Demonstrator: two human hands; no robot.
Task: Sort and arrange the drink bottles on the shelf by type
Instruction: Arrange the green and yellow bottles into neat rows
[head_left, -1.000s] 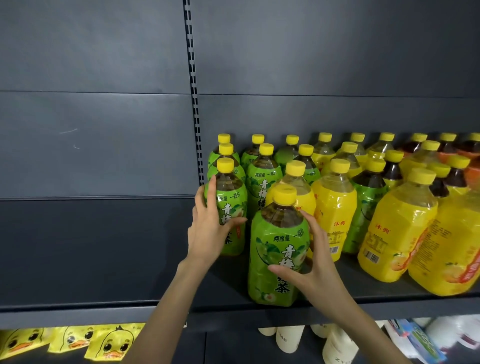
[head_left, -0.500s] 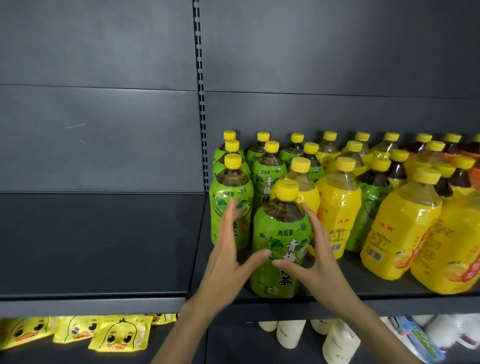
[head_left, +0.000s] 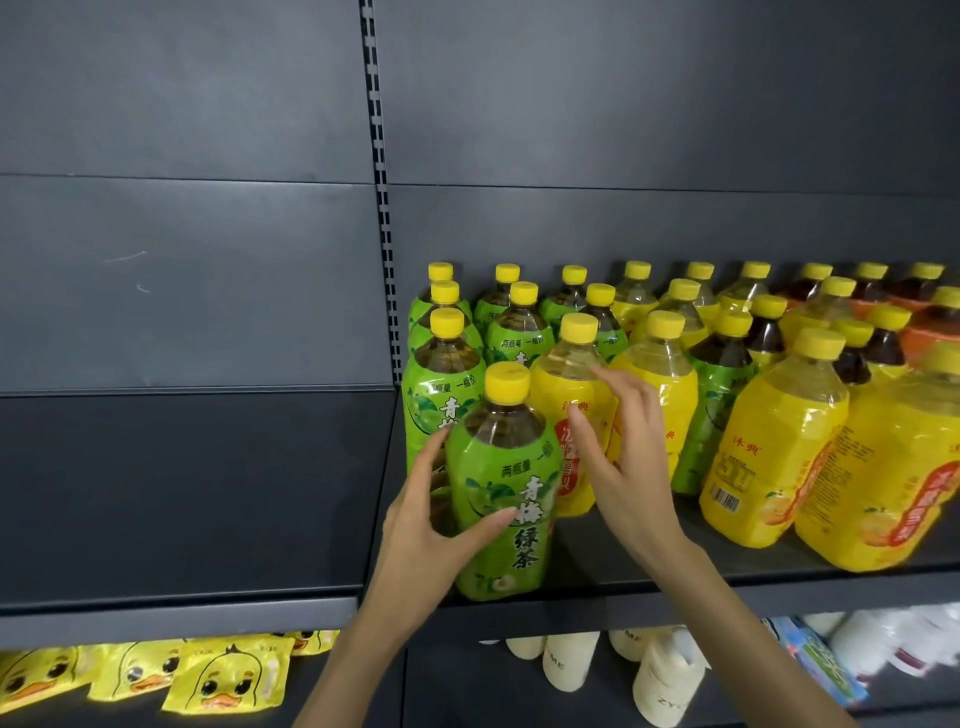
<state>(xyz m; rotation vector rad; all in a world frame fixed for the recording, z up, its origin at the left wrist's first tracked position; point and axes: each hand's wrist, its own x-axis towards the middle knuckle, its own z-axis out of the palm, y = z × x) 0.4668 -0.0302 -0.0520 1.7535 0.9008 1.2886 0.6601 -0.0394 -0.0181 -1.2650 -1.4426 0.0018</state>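
Left hand (head_left: 431, 525) clasps the green-labelled plastic tea bottle (head_left: 501, 499) between thumb and fingers; right hand (head_left: 623, 467) spread wide, holding nothing, before 1 yellow plastic juice bottle (head_left: 566, 384).

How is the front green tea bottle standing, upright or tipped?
Upright: the green tea bottle stands on its base, yellow cap uppermost.

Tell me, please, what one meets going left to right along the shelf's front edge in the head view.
The left hand → green-labelled plastic tea bottle with a yellow cap → right hand → yellow plastic juice bottle → second yellow plastic juice bottle with a red band.
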